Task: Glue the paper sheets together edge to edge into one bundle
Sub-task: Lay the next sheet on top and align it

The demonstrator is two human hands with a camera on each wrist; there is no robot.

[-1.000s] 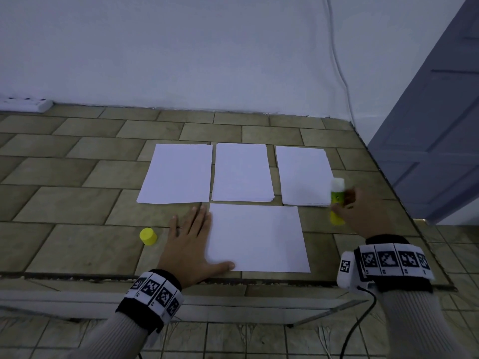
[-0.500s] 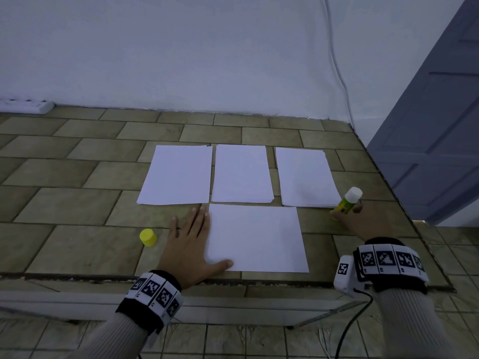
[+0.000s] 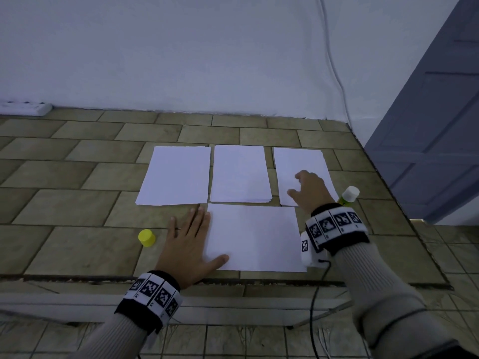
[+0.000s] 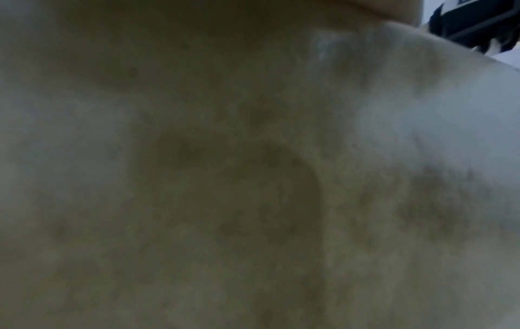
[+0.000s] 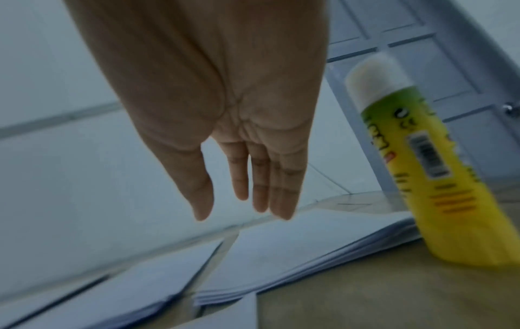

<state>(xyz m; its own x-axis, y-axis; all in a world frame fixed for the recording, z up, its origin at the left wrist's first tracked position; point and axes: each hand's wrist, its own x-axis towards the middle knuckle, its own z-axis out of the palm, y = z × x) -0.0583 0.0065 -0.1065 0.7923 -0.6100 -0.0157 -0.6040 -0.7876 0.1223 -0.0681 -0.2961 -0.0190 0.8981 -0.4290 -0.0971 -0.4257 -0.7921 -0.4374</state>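
Three white paper stacks lie in a row on the tiled table: left stack [image 3: 175, 174], middle stack [image 3: 239, 173], right stack [image 3: 298, 161]. A single sheet [image 3: 255, 237] lies crosswise in front of them. My left hand [image 3: 188, 237] lies flat with straight fingers, pressing that sheet's left edge. My right hand [image 3: 308, 189] hovers open over the right stack [image 5: 295, 256], fingers [image 5: 261, 182] straight and holding nothing. The uncapped yellow glue stick [image 3: 348, 196] stands free beside that stack [image 5: 422, 160]. The left wrist view is dark and blurred.
The yellow glue cap [image 3: 147, 237] sits on the table left of my left hand. A white power strip [image 3: 24, 108] lies at the far left by the wall. The table's right edge [image 3: 383, 182] runs near a blue door [image 3: 435, 141].
My right hand set the glue stick down beside the right stack, let go of it, and moved left over that stack. The left hand stayed put.
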